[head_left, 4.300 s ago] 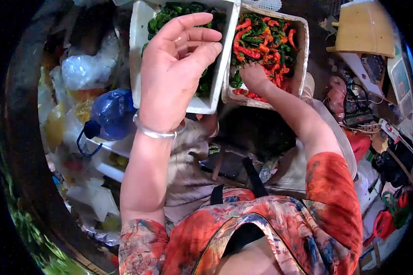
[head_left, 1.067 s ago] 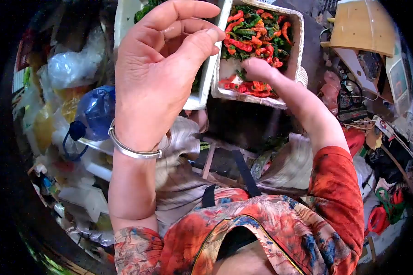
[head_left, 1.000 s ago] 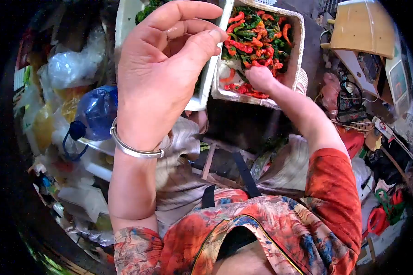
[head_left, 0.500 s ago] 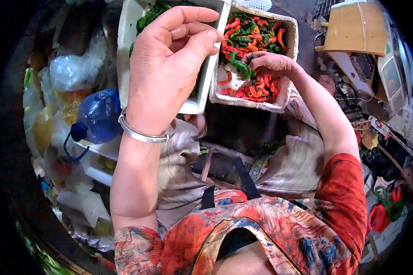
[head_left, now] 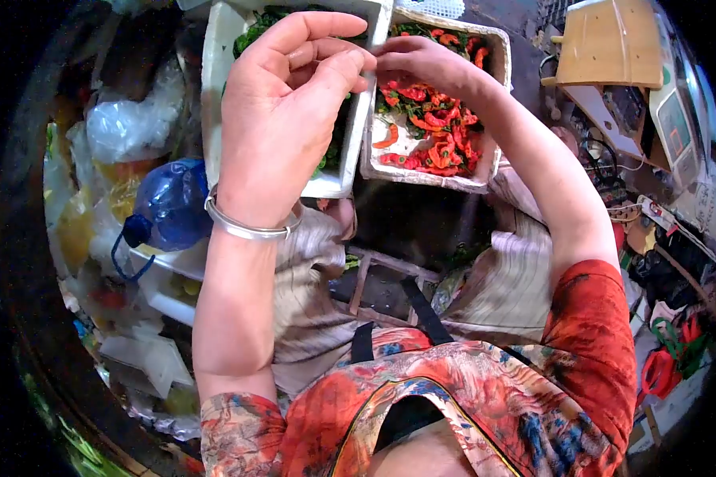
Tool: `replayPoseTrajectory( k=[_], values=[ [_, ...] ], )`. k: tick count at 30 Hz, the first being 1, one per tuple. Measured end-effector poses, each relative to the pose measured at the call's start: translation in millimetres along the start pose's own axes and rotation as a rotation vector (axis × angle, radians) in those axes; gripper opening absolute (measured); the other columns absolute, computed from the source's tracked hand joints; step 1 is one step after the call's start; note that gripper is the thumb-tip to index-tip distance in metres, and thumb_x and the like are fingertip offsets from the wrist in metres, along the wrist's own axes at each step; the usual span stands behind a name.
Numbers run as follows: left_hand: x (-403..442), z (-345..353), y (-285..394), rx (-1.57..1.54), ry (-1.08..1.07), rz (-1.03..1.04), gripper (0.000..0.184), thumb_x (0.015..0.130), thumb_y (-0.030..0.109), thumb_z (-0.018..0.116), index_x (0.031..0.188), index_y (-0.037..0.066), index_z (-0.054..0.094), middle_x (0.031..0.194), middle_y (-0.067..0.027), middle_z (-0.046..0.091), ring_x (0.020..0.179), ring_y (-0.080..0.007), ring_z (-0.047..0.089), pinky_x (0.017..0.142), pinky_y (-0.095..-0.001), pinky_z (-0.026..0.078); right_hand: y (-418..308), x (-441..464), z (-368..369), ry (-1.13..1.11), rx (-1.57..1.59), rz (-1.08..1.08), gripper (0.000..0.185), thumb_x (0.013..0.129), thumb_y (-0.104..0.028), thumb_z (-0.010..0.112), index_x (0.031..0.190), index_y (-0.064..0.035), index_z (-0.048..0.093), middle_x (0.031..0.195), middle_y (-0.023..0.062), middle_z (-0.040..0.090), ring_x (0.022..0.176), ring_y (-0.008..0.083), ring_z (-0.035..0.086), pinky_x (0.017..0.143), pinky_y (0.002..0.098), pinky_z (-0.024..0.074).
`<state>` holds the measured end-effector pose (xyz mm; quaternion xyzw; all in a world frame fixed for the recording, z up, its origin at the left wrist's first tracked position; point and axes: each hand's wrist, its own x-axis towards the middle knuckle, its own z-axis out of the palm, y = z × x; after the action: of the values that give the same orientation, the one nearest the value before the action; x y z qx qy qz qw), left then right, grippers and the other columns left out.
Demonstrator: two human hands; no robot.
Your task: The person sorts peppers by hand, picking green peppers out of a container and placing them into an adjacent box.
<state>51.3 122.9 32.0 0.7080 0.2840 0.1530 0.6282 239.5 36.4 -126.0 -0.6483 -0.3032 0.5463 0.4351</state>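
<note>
My left hand (head_left: 290, 99), a silver bangle at its wrist, hovers over the left white foam box (head_left: 215, 111). Its thumb and middle finger are curled together, the index finger a little apart; anything between them is too small or hidden to make out. Leafy-looking green peppers (head_left: 250, 32) lie in that box, partly covered by the hand. My right hand (head_left: 422, 62) is above the right foam box (head_left: 429, 181), closed, its fingertips close to my left thumb. What it holds is hidden. Red chili peppers (head_left: 441, 143) mixed with green ones fill much of the right box.
A blue-tinted plastic jug (head_left: 175, 203) and clear plastic bags (head_left: 127, 123) stand on the left. To the right are a tan wooden board (head_left: 612, 44), a white scale-like device (head_left: 676, 127) and cords. Both boxes sit just beyond my knees.
My right hand has moved up and left, from the green peppers in the right box to my left fingertips. Those green peppers no longer show there. My left hand has barely moved.
</note>
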Motion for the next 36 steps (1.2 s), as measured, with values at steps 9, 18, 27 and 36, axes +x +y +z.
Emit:
replayPoseTrajectory(
  k=[9,18,27,36],
  values=[
    [4,3,-2,0.048,-0.049,0.002,0.028,0.090,0.014,0.060,0.114,0.001,0.061,0.094,-0.0073,0.068,0.081,-0.0114,0.063,0.074,-0.0232,0.047,165,-40,-7,0.107,-1.111,0.236,0.045,0.081,-0.016,0.057,0.124,-0.0064,0.051,0.112,0.0234,0.054,0.097,0.0391,0.059,0.082,0.0475,0.0490],
    [4,5,-2,0.062,-0.050,0.008,0.027,0.090,0.014,0.058,0.114,0.002,0.062,0.095,-0.0077,0.069,0.081,-0.0116,0.063,0.075,-0.0231,0.048,179,-55,104,-0.059,-0.727,0.056,0.051,0.079,-0.005,0.056,0.127,-0.0114,0.040,0.116,0.0247,0.049,0.092,0.0409,0.061,0.076,0.0493,0.0505],
    [2,-3,-3,0.058,-0.026,0.026,0.027,0.090,0.014,0.059,0.114,0.001,0.062,0.095,-0.0081,0.069,0.081,-0.0115,0.063,0.074,-0.0228,0.048,182,-45,59,-0.053,-0.803,-0.006,0.027,0.080,-0.015,0.056,0.105,-0.0070,0.061,0.078,0.0222,0.064,0.080,0.0400,0.063,0.071,0.0487,0.0496],
    [-1,-1,0,-0.127,-0.147,0.081,0.028,0.090,0.012,0.058,0.114,-0.001,0.062,0.095,-0.0091,0.069,0.081,-0.0123,0.063,0.074,-0.0234,0.047,228,-2,58,0.410,-0.734,0.283,0.030,0.086,-0.024,0.055,0.105,-0.0009,0.057,0.091,0.0249,0.064,0.090,0.0413,0.061,0.081,0.0504,0.0477]
  ],
)
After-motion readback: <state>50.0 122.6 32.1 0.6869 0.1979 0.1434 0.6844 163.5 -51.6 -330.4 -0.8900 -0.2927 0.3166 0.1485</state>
